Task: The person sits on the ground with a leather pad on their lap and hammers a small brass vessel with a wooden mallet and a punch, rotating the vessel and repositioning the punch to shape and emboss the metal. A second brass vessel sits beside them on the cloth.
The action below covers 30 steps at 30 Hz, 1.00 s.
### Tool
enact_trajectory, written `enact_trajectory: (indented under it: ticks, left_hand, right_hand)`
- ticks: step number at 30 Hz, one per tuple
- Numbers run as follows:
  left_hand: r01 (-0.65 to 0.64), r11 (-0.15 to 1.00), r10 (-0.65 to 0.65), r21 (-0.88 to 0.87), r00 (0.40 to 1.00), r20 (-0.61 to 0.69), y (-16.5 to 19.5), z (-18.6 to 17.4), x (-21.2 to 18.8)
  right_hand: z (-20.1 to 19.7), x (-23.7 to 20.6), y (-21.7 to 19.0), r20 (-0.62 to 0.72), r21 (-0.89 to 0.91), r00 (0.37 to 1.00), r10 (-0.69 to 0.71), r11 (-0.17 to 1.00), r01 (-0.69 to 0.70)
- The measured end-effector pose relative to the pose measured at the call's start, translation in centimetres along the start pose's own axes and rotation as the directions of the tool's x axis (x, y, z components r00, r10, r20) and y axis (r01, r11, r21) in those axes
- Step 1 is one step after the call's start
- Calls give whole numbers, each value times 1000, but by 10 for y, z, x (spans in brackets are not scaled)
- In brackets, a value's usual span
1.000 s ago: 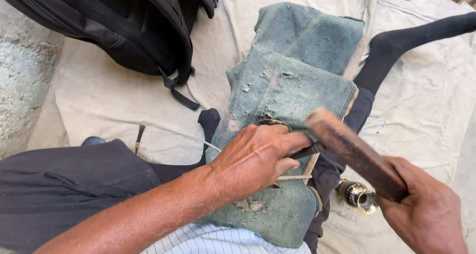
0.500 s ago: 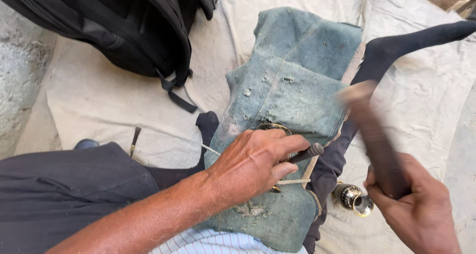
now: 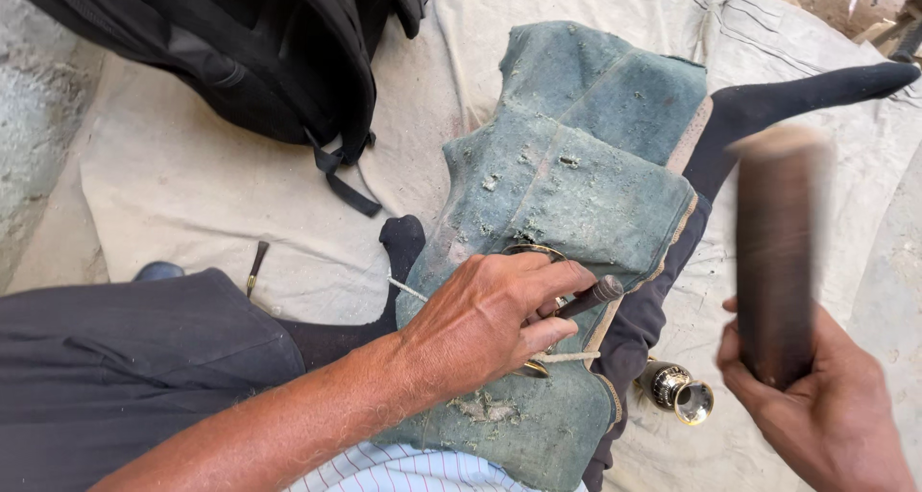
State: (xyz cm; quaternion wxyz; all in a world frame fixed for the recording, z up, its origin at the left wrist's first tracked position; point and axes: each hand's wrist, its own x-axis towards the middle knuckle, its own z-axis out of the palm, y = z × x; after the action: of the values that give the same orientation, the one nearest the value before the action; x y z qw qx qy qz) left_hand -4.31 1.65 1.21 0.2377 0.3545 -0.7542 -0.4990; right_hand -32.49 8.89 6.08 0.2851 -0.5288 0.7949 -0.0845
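**Hands at work on a padded lap cloth**

We list: left hand [image 3: 490, 314], closed around a thin dark metal tool [image 3: 591, 295], resting on the folded green cloth [image 3: 576, 175] draped over the leg. Right hand [image 3: 816, 410], gripping a brown wooden block [image 3: 773, 252], upright and blurred, well apart from the tool. Small brass piece [image 3: 680, 393] on the pale sheet [image 3: 182, 194]; black backpack [image 3: 240, 50] beyond.

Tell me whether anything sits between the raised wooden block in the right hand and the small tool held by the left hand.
Nothing visible does. The wooden block in the right hand is raised and apart from the small tool gripped by the left hand, with only open space between them.
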Motion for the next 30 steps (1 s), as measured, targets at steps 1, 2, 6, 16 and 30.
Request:
enact_trajectory:
  ticks: [1, 2, 6, 16, 30]
  left_hand:
    - [19, 1000, -19, -14, 1000, 10, 0, -1, 0]
    - [34, 999, -33, -28, 999, 27, 0, -1, -1]
    - [-40, 998, 39, -39, 999, -30, -1, -3, -2]
    - [7, 996, -11, -90, 999, -46, -4, -1, -4]
    - [-17, 989, 4, -150, 997, -83, -12, 2, -9]
  right_hand:
    - [-1, 0, 0, 38, -297, 999, 27, 955, -15]
    - [-2, 0, 1, 60, -564, 996, 67, 825, -22]
    - [-1, -3, 13, -70, -171, 998, 1, 985, -13]
    - [-12, 1, 15, -44, -316, 999, 15, 948, -28]
    - [-15, 0, -15, -22, -430, 996, 82, 899, -84]
